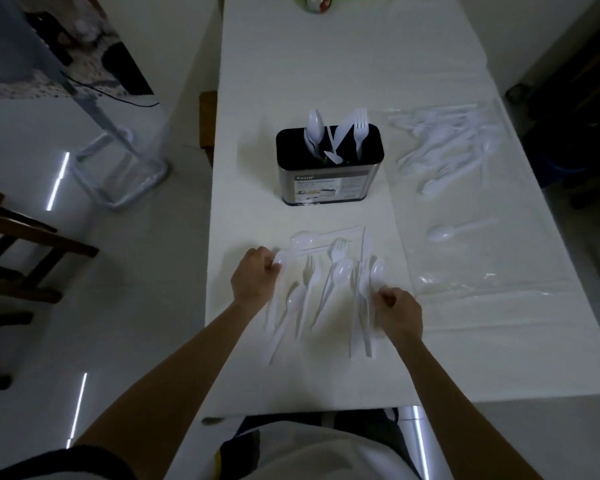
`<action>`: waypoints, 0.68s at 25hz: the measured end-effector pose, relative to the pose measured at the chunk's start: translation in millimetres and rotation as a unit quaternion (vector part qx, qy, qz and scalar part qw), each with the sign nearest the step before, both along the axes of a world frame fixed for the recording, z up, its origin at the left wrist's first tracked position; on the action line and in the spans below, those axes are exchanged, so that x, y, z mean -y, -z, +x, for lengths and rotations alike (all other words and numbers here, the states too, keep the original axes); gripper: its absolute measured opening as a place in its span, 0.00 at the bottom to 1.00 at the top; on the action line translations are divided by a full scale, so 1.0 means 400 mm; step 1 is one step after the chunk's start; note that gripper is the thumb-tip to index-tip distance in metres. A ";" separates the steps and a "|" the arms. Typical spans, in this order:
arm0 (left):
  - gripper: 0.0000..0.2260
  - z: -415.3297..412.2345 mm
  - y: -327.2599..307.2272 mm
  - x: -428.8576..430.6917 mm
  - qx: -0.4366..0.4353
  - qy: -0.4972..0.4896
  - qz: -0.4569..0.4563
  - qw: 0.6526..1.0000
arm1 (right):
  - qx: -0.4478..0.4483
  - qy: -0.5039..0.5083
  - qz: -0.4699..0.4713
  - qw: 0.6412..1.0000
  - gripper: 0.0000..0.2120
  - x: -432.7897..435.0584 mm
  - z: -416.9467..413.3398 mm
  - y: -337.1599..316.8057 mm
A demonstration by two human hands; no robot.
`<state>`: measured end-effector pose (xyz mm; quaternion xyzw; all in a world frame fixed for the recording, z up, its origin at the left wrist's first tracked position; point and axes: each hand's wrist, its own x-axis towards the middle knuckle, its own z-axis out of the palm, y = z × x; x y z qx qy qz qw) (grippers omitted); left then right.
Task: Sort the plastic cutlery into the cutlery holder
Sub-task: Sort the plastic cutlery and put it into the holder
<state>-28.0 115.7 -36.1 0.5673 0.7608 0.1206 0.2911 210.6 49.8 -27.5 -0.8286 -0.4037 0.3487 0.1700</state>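
Observation:
A black-topped steel cutlery holder (329, 168) stands mid-table with white spoons, a knife and forks upright in it. In front of me lies a spread of white plastic cutlery (326, 285): spoons, forks and knives. My left hand (255, 277) is at the spread's left edge, fingers curled round a white spoon (280, 259) whose bowl sticks out past my fingertips. My right hand (399, 311) is at the right edge, fingers curled, pinching a spoon (376, 271) near its handle.
A second pile of white cutlery (447, 147) lies on a clear plastic sheet (499, 271) at the right, with a single spoon (444, 232) nearer. The white table (291, 64) runs away from me. A green object (312, 1) sits at the far end. Chairs stand at the left.

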 end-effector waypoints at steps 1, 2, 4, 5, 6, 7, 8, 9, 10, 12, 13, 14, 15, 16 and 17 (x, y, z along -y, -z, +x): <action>0.08 -0.006 -0.002 -0.001 0.009 -0.011 -0.002 1.000 | -0.001 0.003 -0.003 1.000 0.09 0.001 -0.002 0.003; 0.07 -0.013 -0.005 -0.002 0.028 -0.025 0.006 0.999 | 0.000 0.006 -0.002 1.000 0.08 0.003 -0.003 0.005; 0.04 -0.024 -0.024 0.005 0.102 -0.055 0.021 0.993 | -0.013 0.035 0.014 0.999 0.08 0.010 -0.005 0.005; 0.03 -0.026 -0.039 0.013 0.140 -0.053 0.014 0.989 | -0.031 0.062 0.030 0.997 0.08 0.014 -0.005 0.001; 0.03 -0.025 -0.045 0.024 0.170 -0.033 -0.001 0.985 | -0.051 0.088 0.047 0.994 0.07 0.019 -0.007 -0.006; 0.05 -0.023 -0.050 0.038 0.188 -0.002 -0.023 0.982 | -0.066 0.106 0.069 0.990 0.06 0.022 -0.011 -0.014; 0.08 -0.019 -0.047 0.052 0.193 0.031 -0.041 0.980 | -0.076 0.115 0.093 0.986 0.05 0.025 -0.018 -0.024; 0.10 -0.015 -0.043 0.066 0.188 0.055 -0.053 0.979 | -0.082 0.116 0.113 0.983 0.04 0.027 -0.026 -0.031; 0.11 -0.010 -0.041 0.077 0.185 0.069 -0.059 0.979 | -0.090 0.112 0.129 0.981 0.03 0.028 -0.037 -0.036; 0.08 0.006 -0.041 0.093 0.170 0.086 -0.060 0.980 | -0.113 0.103 0.138 0.979 0.02 0.027 -0.068 -0.039; 0.05 0.016 -0.044 0.096 0.159 0.098 -0.061 0.981 | -0.130 0.101 0.127 0.978 0.03 0.027 -0.084 -0.035; 0.09 0.025 -0.042 0.101 0.145 0.106 -0.058 0.982 | -0.144 0.093 0.111 0.979 0.04 0.028 -0.101 -0.031; 0.11 0.034 -0.041 0.107 0.121 0.118 -0.055 0.984 | -0.151 0.078 0.092 0.981 0.05 0.026 -0.116 -0.026; 0.10 0.042 -0.042 0.111 0.098 0.123 -0.053 0.986 | -0.150 0.054 0.074 0.984 0.06 0.022 -0.128 -0.024; 0.07 0.046 -0.045 0.114 0.080 0.120 -0.054 0.988 | -0.142 0.025 0.059 0.988 0.07 0.015 -0.135 -0.021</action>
